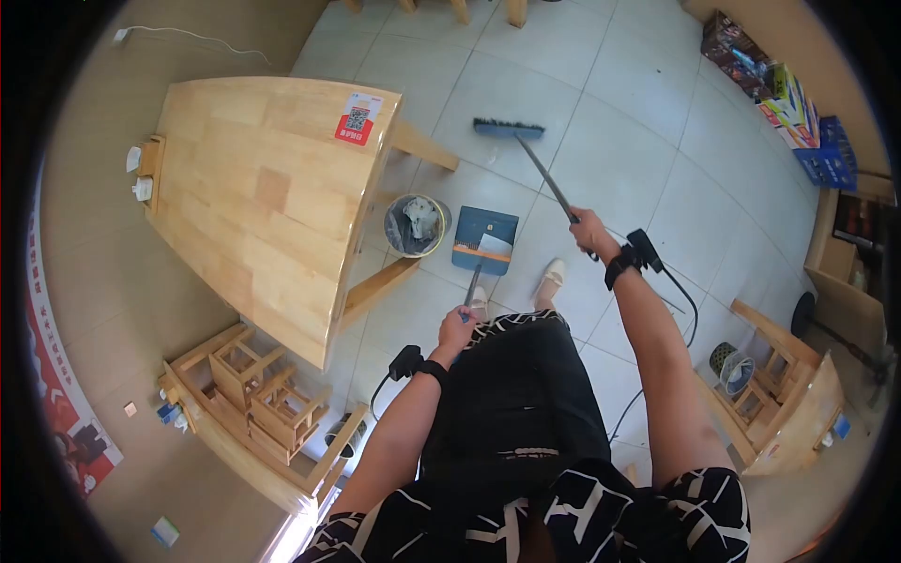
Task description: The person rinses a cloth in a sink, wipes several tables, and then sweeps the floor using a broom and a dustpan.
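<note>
My right hand (589, 233) is closed around the dark handle of a broom (546, 176). The broom's wide blue head with dark bristles (508, 129) is on the tiled floor, beyond the dustpan. Lower and to the left, my left hand (456, 330) grips the upright handle of a blue dustpan (485, 228). An orange strip crosses the pan, and something pale lies in it. Just left of the dustpan stands a lined trash bin (416, 225) with crumpled grey plastic inside.
A large wooden table (272, 178) with a QR card is at the left. Wooden stools (282, 413) stand at lower left. Colourful boxes (788, 108) line the right wall, and a second bin (732, 369) sits near a wooden table (798, 422). My shoes (551, 280) are below the broom.
</note>
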`<state>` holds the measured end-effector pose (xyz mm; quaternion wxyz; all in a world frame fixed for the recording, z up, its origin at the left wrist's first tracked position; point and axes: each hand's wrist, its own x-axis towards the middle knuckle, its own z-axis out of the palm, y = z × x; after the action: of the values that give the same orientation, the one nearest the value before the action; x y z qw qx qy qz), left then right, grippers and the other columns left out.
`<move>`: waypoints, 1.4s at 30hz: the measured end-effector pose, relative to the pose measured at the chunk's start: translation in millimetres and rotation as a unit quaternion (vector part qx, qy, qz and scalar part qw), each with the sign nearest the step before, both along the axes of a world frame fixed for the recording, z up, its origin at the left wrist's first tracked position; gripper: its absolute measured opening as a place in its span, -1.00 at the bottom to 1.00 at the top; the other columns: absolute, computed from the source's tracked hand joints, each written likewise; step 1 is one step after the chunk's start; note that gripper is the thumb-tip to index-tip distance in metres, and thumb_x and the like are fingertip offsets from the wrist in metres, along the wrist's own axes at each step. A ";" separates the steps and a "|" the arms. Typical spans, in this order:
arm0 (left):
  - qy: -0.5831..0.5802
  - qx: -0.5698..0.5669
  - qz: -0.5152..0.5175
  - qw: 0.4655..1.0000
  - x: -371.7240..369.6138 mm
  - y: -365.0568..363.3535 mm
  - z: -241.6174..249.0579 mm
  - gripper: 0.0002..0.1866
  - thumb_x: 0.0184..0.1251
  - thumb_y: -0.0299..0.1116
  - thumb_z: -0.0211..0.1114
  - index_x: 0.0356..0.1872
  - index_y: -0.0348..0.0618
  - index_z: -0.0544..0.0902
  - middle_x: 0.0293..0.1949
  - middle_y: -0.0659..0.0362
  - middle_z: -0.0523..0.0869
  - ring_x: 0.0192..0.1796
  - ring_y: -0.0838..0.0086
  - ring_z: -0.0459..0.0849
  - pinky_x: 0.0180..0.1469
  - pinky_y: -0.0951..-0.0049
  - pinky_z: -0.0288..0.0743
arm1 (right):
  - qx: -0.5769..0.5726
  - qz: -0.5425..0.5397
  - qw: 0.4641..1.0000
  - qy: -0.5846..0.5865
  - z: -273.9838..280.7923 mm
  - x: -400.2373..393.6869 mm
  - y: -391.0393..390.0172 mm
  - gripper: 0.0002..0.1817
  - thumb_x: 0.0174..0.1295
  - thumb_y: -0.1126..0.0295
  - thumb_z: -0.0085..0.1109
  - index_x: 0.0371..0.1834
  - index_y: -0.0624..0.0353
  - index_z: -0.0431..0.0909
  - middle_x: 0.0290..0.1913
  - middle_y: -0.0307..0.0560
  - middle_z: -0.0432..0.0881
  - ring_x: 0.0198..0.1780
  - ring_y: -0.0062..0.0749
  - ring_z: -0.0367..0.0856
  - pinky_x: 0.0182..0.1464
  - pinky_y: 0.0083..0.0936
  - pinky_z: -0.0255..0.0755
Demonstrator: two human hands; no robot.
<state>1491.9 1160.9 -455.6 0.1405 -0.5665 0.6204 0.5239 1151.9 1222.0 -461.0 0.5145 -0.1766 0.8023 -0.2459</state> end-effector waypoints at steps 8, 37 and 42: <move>0.036 -0.029 -0.048 0.998 -21.6 -7.9 1.7 -0.94 0.01 -0.46 0.10 -0.46 -0.14 0.51 -0.61 0.17 0.53 -0.68 0.48 0.49 -0.62 0.49 0.37 | 0.048 -0.092 0.977 -0.184 75.2 47.7 151.8 -0.49 -0.07 0.58 -0.06 0.07 0.22 0.33 -0.74 -0.20 0.37 -0.78 -0.57 0.32 -0.76 -0.61 0.23; -0.030 0.002 -0.184 0.982 -94.3 11.9 6.1 -0.87 -0.02 -0.30 0.18 -0.44 -0.07 0.52 -0.44 0.11 0.62 -0.29 0.22 0.58 -0.28 0.34 0.41 | 0.050 -0.324 0.913 -0.244 97.5 112.5 259.6 -0.42 0.01 0.55 -0.17 0.21 0.02 0.18 -0.70 -0.22 0.34 -0.78 -0.58 0.29 -0.75 -0.61 0.26; 0.002 0.037 0.033 0.999 -51.8 25.7 14.8 -0.97 0.03 -0.41 0.14 -0.49 -0.09 0.49 -0.71 0.23 0.47 -0.75 0.57 0.41 -0.65 0.53 0.30 | -0.006 -0.070 0.998 -0.008 51.5 8.0 189.5 -0.46 -0.02 0.53 -0.15 0.15 0.11 0.25 -0.72 -0.10 0.40 -0.73 -0.51 0.40 -0.64 -0.52 0.34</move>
<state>1440.0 1186.6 -440.8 0.1432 -0.5801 0.5817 0.5519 1160.0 1411.5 -409.5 0.5012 -0.1215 0.8072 -0.2873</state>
